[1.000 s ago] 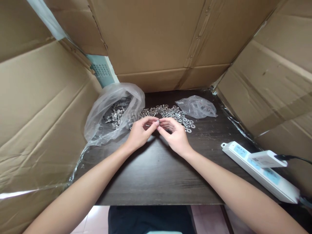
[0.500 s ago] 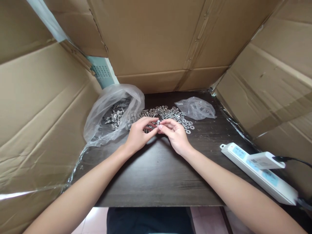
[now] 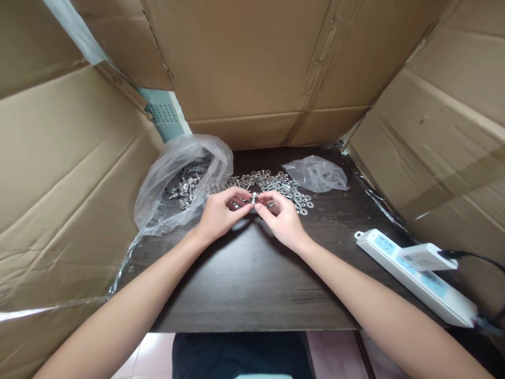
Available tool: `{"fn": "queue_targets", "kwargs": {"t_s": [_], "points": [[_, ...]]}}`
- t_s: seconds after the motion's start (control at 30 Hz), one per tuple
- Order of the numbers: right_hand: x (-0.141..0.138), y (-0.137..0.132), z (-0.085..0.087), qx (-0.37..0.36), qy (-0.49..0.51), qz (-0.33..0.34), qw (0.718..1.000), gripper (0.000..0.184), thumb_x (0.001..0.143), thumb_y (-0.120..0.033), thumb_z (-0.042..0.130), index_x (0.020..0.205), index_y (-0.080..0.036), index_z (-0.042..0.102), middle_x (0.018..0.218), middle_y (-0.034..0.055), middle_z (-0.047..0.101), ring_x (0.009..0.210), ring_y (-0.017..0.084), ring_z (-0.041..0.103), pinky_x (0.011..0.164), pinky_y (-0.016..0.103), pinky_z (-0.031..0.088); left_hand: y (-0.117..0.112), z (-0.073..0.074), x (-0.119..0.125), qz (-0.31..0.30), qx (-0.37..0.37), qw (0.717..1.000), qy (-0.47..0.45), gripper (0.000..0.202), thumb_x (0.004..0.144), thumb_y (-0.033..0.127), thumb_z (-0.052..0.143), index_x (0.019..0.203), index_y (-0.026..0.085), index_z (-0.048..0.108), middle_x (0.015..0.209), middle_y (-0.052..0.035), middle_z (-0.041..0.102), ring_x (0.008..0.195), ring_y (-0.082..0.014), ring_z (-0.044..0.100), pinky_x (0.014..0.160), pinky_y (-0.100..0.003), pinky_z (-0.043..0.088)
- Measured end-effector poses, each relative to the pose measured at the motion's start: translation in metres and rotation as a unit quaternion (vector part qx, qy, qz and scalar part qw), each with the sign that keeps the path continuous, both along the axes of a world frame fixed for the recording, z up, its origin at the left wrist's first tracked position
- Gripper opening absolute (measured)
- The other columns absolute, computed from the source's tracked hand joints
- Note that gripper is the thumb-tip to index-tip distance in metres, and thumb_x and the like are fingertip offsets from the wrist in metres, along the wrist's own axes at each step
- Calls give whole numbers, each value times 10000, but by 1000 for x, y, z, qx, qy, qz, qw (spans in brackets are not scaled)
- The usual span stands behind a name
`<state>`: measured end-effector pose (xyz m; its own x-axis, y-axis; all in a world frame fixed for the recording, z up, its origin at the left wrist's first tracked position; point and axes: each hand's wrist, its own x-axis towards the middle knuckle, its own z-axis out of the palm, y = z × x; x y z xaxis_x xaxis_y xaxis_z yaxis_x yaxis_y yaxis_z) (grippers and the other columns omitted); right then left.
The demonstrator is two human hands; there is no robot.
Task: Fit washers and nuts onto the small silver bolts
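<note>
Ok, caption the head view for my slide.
Left hand and right hand hold a small metal fastener, with loose bolts and washers scattered on the dark table behind.

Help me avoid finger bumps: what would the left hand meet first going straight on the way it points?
The left hand would first meet the small metal fastener between the hands, then probably the right hand opposite; depth is unclear.

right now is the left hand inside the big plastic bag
No, the left hand is outside the bag, pinching a small metal part together with the right hand.
</note>
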<state>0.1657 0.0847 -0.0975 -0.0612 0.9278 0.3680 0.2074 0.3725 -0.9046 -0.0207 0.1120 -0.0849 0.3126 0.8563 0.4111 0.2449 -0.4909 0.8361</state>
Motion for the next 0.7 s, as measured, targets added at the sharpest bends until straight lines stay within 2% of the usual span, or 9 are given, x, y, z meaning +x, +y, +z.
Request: {"fn": "queue_targets", "kwargs": {"t_s": [0.1, 0.17, 0.23, 0.3, 0.37, 0.43, 0.57, 0.7], "points": [[1, -3, 6, 79, -66, -11, 995, 97, 939, -286, 616, 911, -203, 657, 930, 61, 665, 868, 217, 655, 694, 323, 558, 2, -1, -1, -6, -19, 1000, -1, 186, 857, 349, 759, 905, 174, 719, 887, -38, 747, 758, -171, 709, 660, -252, 557], [2, -4, 8, 96, -87, -13, 992, 93, 942, -269, 608, 890, -205, 650, 901, 54, 662, 846, 214, 650, 686, 323, 548, 2, 0, -1, -13, -29, 999, -8, 188, 854, 349, 766, 899, 174, 716, 879, -35, 739, 760, -166, 703, 661, -248, 549], [3, -2, 8, 74, -67, -17, 995, 83, 929, -276, 617, 891, -206, 638, 902, 55, 664, 858, 221, 657, 689, 328, 554, 2, 1, 0, -28, -49, 998, -20, 208, 841, 356, 788, 898, 171, 711, 875, -38, 737, 745, -163, 699, 645, -244, 545], [5, 0, 6, 28, -5, -9, 1000, 108, 909, -285, 625, 983, -208, 633, 942, 58, 667, 866, 225, 671, 689, 335, 571, 2, 3, 0, -63, -90, 993, -37, 242, 822, 363, 813, 905, 166, 699, 865, -39, 737, 694, -155, 689, 614, -242, 548], [6, 2, 4, -15, 51, 26, 998, 229, 899, -298, 628, 1112, -213, 626, 1011, 62, 671, 842, 217, 683, 696, 348, 593, 2, 5, 1, -100, -139, 983, -59, 272, 806, 363, 830, 912, 162, 682, 825, -32, 730, 636, -145, 674, 584, -241, 554], [6, 4, 2, -36, 68, 62, 995, 276, 909, -322, 631, 1163, -215, 638, 1064, 69, 680, 827, 209, 690, 727, 362, 609, 2, 5, 2, -116, -178, 974, -85, 286, 805, 360, 833, 935, 161, 673, 801, -28, 727, 629, -145, 675, 573, -235, 563], [4, 5, -1, -13, 62, 43, 997, 210, 937, -353, 662, 1077, -196, 676, 1063, 81, 698, 894, 224, 696, 768, 355, 611, 2, 4, 3, -115, -214, 964, -107, 342, 843, 372, 798, 1084, 163, 673, 862, -52, 749, 727, -173, 717, 604, -240, 593], [3, 4, -5, 41, 36, 2, 999, 148, 948, -312, 667, 1040, -196, 680, 1028, 75, 685, 905, 220, 690, 748, 331, 599, 0, 1, 5, -125, -194, 969, -82, 353, 901, 382, 730, 1157, 152, 648, 943, -69, 736, 772, -189, 719, 608, -258, 603]]}}
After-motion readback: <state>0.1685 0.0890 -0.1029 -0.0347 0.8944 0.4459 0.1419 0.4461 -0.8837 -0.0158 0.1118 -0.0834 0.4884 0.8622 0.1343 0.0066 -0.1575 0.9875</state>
